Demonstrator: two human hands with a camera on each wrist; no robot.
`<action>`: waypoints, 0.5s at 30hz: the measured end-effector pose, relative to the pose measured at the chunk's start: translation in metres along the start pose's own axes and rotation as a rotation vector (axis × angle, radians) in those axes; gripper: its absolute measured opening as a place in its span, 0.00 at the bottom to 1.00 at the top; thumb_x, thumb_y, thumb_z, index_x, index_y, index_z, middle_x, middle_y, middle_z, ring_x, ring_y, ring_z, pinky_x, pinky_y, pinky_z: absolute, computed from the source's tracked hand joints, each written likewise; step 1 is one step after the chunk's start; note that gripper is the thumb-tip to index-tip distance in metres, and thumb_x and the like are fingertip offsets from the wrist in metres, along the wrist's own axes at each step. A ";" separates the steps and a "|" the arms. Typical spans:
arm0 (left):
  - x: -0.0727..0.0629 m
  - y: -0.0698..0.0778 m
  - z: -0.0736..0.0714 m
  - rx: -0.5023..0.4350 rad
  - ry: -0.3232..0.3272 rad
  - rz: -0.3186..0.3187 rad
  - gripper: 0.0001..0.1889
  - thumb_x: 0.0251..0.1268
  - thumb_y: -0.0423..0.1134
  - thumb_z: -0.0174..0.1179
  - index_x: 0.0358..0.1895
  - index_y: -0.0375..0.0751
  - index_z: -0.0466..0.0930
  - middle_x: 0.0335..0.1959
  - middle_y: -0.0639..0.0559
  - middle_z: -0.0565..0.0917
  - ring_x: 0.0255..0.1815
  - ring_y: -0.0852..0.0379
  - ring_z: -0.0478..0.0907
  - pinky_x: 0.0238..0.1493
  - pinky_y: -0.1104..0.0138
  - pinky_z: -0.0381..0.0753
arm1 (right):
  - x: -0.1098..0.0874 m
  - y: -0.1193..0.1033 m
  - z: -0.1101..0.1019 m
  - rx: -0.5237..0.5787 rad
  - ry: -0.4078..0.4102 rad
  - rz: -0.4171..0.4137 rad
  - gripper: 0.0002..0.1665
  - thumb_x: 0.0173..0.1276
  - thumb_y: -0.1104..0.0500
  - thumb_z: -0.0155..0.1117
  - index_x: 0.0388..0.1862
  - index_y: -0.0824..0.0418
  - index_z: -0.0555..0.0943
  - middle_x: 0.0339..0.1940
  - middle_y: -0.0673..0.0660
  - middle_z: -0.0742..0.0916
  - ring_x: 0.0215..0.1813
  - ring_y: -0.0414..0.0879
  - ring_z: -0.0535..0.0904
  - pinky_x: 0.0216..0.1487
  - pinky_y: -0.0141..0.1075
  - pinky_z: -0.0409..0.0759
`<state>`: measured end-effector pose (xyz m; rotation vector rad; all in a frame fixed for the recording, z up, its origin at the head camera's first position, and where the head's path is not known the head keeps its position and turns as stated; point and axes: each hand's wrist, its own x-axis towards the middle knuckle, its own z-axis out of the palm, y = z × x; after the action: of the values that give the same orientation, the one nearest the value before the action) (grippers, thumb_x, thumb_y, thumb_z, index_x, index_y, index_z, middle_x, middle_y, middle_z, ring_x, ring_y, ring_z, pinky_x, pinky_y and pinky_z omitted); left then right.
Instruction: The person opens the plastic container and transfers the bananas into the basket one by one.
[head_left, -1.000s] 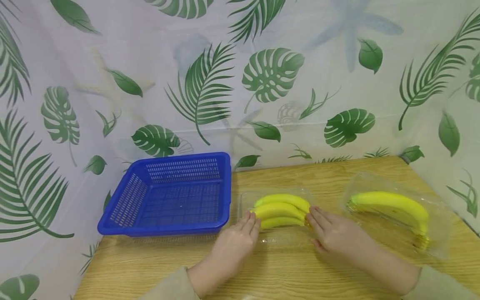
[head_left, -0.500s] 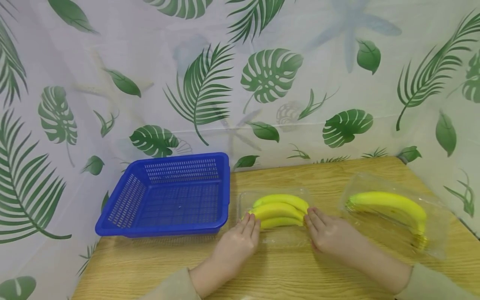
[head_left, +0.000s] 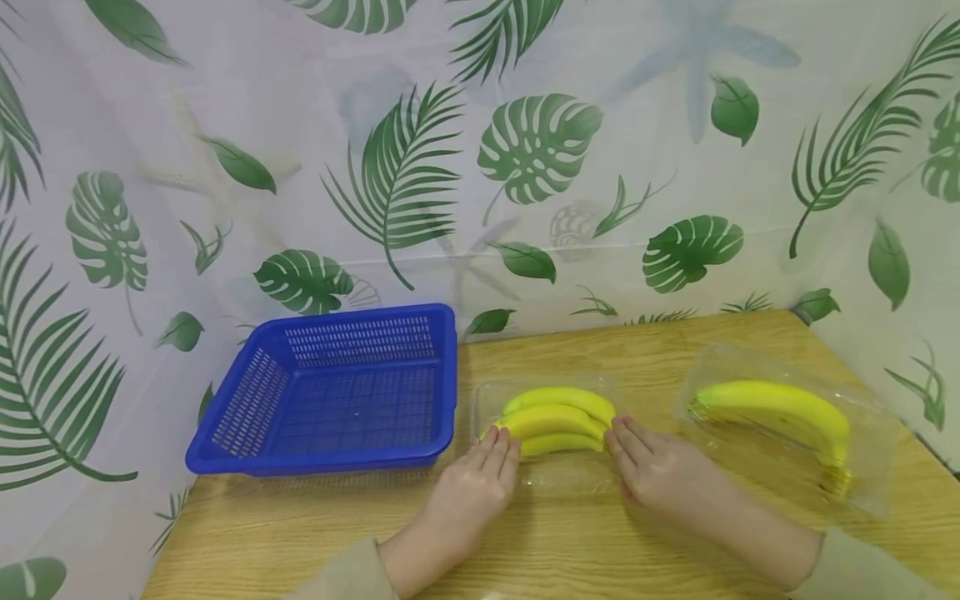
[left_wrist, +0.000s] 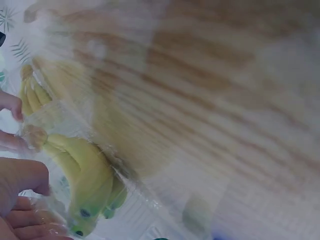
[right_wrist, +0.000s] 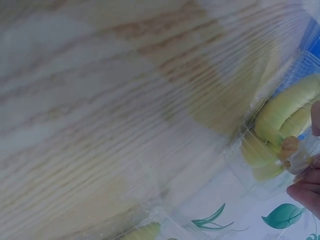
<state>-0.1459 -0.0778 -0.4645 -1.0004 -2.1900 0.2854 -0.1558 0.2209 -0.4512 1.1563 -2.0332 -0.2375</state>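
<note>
A bunch of yellow bananas (head_left: 558,421) lies in a shallow clear plastic tray (head_left: 555,479) on the wooden table. At the bunch's left end, my left hand (head_left: 474,492) rests with straight fingers touching the tip end and the plastic. My right hand (head_left: 663,471) touches the opposite end, its fingers extended beside the stem (right_wrist: 289,148). Crinkled clear plastic shows near the right fingertips in the right wrist view. In the left wrist view the left thumb (left_wrist: 30,175) stands apart from the fingers, alongside the tray. The undersides of both hands are hidden in the head view.
A blue perforated plastic basket (head_left: 442,408) stands on the left, close to the tray. Farther right lies another banana bunch (head_left: 780,400) in clear plastic packaging (head_left: 870,467). A leaf-patterned sheet (head_left: 420,50) hangs behind and beside the table (head_left: 570,550).
The right hand has shifted slightly, and its thumb, earlier seen spread apart, is tucked out of sight. The left hand and bananas stay nearly in place. The head view has drifted slightly.
</note>
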 end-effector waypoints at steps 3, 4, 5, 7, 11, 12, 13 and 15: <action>-0.001 0.000 -0.002 -0.022 0.018 -0.020 0.19 0.65 0.27 0.58 0.57 0.39 0.89 0.56 0.43 0.91 0.58 0.51 0.90 0.59 0.64 0.89 | 0.000 0.000 0.000 0.014 0.026 0.009 0.40 0.86 0.58 0.27 0.42 0.72 0.90 0.41 0.67 0.94 0.41 0.56 0.94 0.36 0.39 0.93; -0.001 0.000 -0.002 -0.027 0.027 -0.026 0.19 0.66 0.26 0.56 0.57 0.39 0.89 0.56 0.43 0.91 0.58 0.51 0.90 0.59 0.64 0.89 | 0.000 0.000 0.001 0.017 0.034 0.009 0.40 0.86 0.58 0.27 0.42 0.72 0.90 0.40 0.67 0.94 0.40 0.56 0.94 0.35 0.39 0.93; -0.001 0.000 -0.002 -0.028 0.034 -0.030 0.20 0.67 0.26 0.54 0.56 0.39 0.89 0.56 0.43 0.91 0.58 0.50 0.90 0.59 0.64 0.89 | 0.000 0.000 0.001 0.018 0.041 0.008 0.39 0.86 0.58 0.28 0.42 0.72 0.90 0.40 0.67 0.94 0.40 0.56 0.94 0.35 0.39 0.93; 0.000 0.000 -0.001 -0.026 0.052 -0.033 0.20 0.70 0.25 0.50 0.56 0.39 0.89 0.57 0.42 0.91 0.58 0.48 0.91 0.58 0.65 0.90 | -0.001 0.000 0.002 0.021 0.048 0.008 0.39 0.85 0.58 0.28 0.41 0.72 0.90 0.40 0.67 0.94 0.39 0.56 0.94 0.35 0.39 0.93; 0.002 -0.001 -0.001 -0.009 0.053 -0.047 0.20 0.73 0.25 0.48 0.57 0.37 0.88 0.57 0.40 0.90 0.57 0.46 0.90 0.57 0.64 0.90 | 0.000 0.001 0.002 0.027 0.057 0.007 0.38 0.84 0.58 0.29 0.41 0.72 0.90 0.39 0.67 0.94 0.38 0.56 0.94 0.35 0.39 0.93; 0.002 -0.001 -0.001 -0.001 0.042 -0.055 0.19 0.73 0.25 0.50 0.57 0.37 0.88 0.57 0.39 0.90 0.57 0.46 0.90 0.57 0.65 0.90 | 0.000 0.001 0.002 0.029 0.057 0.007 0.38 0.84 0.58 0.29 0.41 0.73 0.90 0.39 0.68 0.94 0.39 0.56 0.94 0.35 0.39 0.93; 0.002 -0.002 -0.002 0.006 0.027 -0.062 0.18 0.72 0.26 0.52 0.58 0.36 0.87 0.57 0.39 0.90 0.58 0.46 0.90 0.57 0.65 0.90 | 0.000 0.002 0.002 0.030 0.057 0.007 0.39 0.84 0.58 0.29 0.41 0.73 0.90 0.39 0.68 0.94 0.39 0.56 0.94 0.35 0.39 0.93; 0.002 -0.003 -0.003 0.024 -0.020 -0.070 0.18 0.70 0.27 0.59 0.60 0.35 0.86 0.58 0.38 0.90 0.59 0.46 0.90 0.57 0.66 0.90 | 0.000 0.002 0.002 0.033 0.055 0.005 0.39 0.84 0.58 0.28 0.41 0.73 0.90 0.39 0.67 0.94 0.39 0.56 0.94 0.35 0.38 0.93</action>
<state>-0.1461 -0.0785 -0.4601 -0.9097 -2.2291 0.2905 -0.1580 0.2214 -0.4514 1.1652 -1.9981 -0.1680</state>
